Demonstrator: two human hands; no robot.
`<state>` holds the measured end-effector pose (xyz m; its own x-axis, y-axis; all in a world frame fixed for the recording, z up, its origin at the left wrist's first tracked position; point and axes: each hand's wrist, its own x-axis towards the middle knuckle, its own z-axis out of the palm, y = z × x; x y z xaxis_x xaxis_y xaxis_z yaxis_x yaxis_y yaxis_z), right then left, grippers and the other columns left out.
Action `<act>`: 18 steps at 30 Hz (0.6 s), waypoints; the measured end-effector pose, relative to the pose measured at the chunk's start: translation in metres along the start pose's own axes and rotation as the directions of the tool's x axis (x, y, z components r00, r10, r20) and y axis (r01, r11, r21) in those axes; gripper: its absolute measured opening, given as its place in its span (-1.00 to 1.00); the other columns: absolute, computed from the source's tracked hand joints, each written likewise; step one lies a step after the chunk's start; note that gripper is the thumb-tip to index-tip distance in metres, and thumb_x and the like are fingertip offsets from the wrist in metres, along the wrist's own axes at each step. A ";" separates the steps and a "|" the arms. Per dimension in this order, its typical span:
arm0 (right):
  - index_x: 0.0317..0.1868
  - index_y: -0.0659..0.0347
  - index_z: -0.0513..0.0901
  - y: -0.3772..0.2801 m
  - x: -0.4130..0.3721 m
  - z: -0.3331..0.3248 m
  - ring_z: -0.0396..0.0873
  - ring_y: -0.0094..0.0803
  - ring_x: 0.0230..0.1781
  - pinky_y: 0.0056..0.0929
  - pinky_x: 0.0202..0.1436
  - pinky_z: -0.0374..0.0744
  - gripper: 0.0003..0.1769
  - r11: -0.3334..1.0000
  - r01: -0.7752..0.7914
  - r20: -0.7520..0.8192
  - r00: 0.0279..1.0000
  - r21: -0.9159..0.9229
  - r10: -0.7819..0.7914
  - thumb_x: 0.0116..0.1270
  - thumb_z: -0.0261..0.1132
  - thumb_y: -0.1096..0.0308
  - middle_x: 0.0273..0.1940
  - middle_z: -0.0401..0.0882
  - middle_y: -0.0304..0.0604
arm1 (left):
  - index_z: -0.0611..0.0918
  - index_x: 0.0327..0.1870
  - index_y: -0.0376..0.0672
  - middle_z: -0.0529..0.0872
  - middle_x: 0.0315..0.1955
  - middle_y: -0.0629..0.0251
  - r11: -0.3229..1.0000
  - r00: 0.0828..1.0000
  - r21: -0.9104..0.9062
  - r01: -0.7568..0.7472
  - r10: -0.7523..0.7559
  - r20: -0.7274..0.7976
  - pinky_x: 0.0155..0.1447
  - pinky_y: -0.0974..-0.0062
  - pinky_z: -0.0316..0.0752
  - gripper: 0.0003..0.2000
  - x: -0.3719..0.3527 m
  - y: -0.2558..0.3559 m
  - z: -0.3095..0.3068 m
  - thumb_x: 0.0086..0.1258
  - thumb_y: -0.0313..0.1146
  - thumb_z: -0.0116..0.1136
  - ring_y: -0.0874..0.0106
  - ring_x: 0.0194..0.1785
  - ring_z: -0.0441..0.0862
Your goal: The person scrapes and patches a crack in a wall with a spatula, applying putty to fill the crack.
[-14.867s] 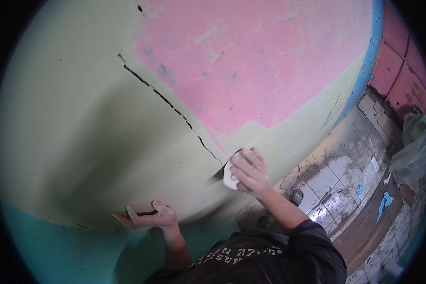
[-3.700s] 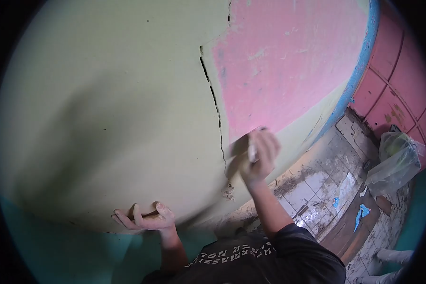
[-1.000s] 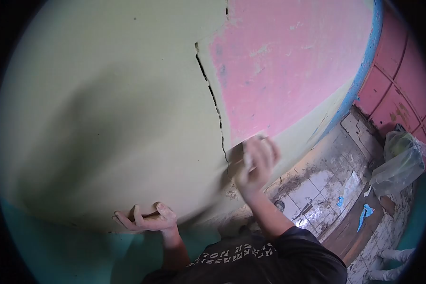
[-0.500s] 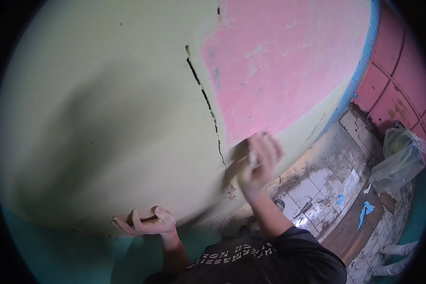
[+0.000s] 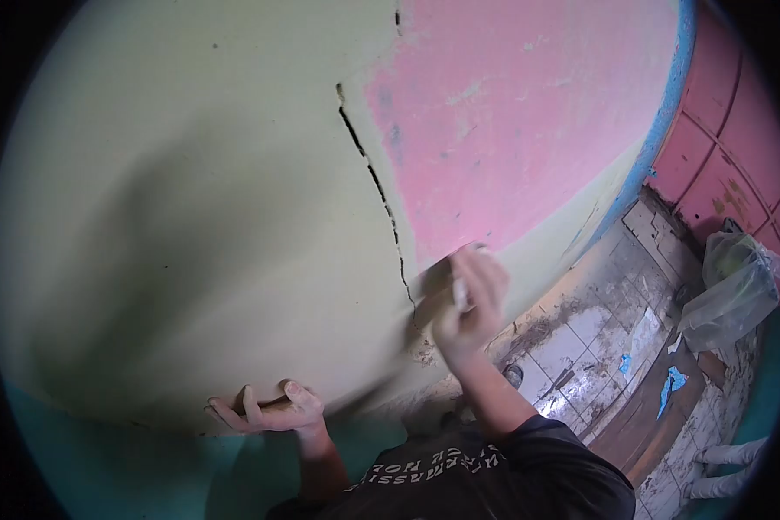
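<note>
My right hand [image 5: 477, 299] presses close to the wall at the lower edge of the pink patch [image 5: 511, 130]. Its fingers are closed around a small pale object [image 5: 460, 295], mostly hidden by the fingers, and I cannot tell what it is. Lower left, my left hand [image 5: 273, 411] lies palm up near the bottom of the cream wall [image 5: 234, 321], dusty, with fingers spread and slightly curled. Between the hands, a long dark crack [image 5: 378, 186] runs down the wall beside the pink area. Broken plaster [image 5: 423, 351] shows at its lower end.
Dirty floor tiles [image 5: 568, 351] lie at lower right, with a brown plank [image 5: 641, 425] and blue scraps [image 5: 670, 386]. A clear plastic bag [image 5: 730, 295] rests by the pink tiled wall [image 5: 711, 130]. A blue strip [image 5: 659, 121] edges the cream wall. Pale legs [image 5: 728, 472] show at lower right.
My right hand has shifted slightly left and down along the wall. The left hand stays where it was.
</note>
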<state>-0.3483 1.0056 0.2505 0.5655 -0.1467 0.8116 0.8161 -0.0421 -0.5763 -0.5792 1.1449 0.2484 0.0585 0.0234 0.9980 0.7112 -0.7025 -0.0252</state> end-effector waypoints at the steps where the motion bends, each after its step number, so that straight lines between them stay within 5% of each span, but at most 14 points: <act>1: 0.03 0.36 0.77 -0.008 -0.002 -0.003 0.65 -0.08 0.16 -0.18 0.29 0.55 -0.62 0.995 0.095 0.074 0.993 -0.008 -0.094 0.24 0.21 0.71 0.06 0.76 0.02 | 0.45 0.20 -0.25 0.22 0.48 -0.29 1.000 1.000 0.009 -0.002 0.002 0.007 0.59 -0.38 0.02 -0.47 0.000 0.000 0.000 0.63 0.11 -0.02 -0.16 0.57 0.13; 5: 0.09 0.35 0.76 0.031 0.003 0.002 0.64 0.00 0.13 -0.08 0.31 0.52 -0.53 0.993 -0.036 -0.116 0.993 -0.111 0.023 0.15 0.21 0.65 0.09 0.77 0.01 | 0.46 0.22 -0.32 0.24 0.46 -0.37 0.999 1.000 0.035 -0.028 0.028 0.009 0.52 -0.36 0.13 -0.47 0.001 0.000 -0.003 0.66 0.07 -0.04 -0.25 0.58 0.14; 9: 0.09 0.39 0.75 0.006 -0.006 0.001 0.64 0.01 0.11 -0.08 0.31 0.54 -0.59 0.989 0.145 0.023 0.989 -0.029 -0.144 0.22 0.23 0.63 0.09 0.74 0.02 | 0.45 0.23 -0.32 0.23 0.47 -0.37 1.000 1.000 0.018 -0.019 0.019 0.001 0.51 -0.37 0.14 -0.48 0.002 0.004 0.000 0.66 0.06 -0.05 -0.25 0.58 0.12; 12: 0.09 0.39 0.76 0.033 0.009 -0.001 0.65 0.01 0.12 -0.07 0.32 0.55 -0.62 0.992 -0.020 -0.087 0.996 -0.124 0.010 0.27 0.26 0.56 0.07 0.75 0.03 | 0.45 0.23 -0.32 0.21 0.47 -0.37 0.999 0.999 0.025 -0.040 0.040 0.018 0.51 -0.38 0.14 -0.48 0.003 -0.001 -0.002 0.66 0.06 -0.04 -0.25 0.59 0.10; 15: 0.09 0.39 0.76 0.013 -0.007 0.007 0.66 0.03 0.12 -0.06 0.30 0.57 -0.64 0.994 0.110 -0.046 0.993 0.016 -0.109 0.30 0.27 0.55 0.07 0.75 0.04 | 0.45 0.23 -0.31 0.21 0.47 -0.37 1.000 1.000 -0.006 -0.026 0.026 0.001 0.52 -0.39 0.13 -0.48 0.002 0.003 0.000 0.66 0.06 -0.03 -0.25 0.60 0.09; 18: 0.05 0.38 0.75 0.027 -0.003 0.001 0.64 -0.03 0.18 -0.12 0.34 0.56 -0.66 0.993 0.104 -0.050 0.993 -0.057 -0.107 0.30 0.20 0.65 0.05 0.75 0.03 | 0.45 0.21 -0.28 0.22 0.47 -0.32 1.000 1.000 -0.026 -0.010 0.010 -0.005 0.55 -0.40 0.08 -0.47 0.001 0.002 0.002 0.64 0.10 -0.03 -0.22 0.60 0.09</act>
<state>-0.3282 1.0059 0.2331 0.4686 -0.1904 0.8626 0.8623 -0.1138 -0.4935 -0.5768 1.1450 0.2495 0.0617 0.0126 0.9980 0.6923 -0.7209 -0.0337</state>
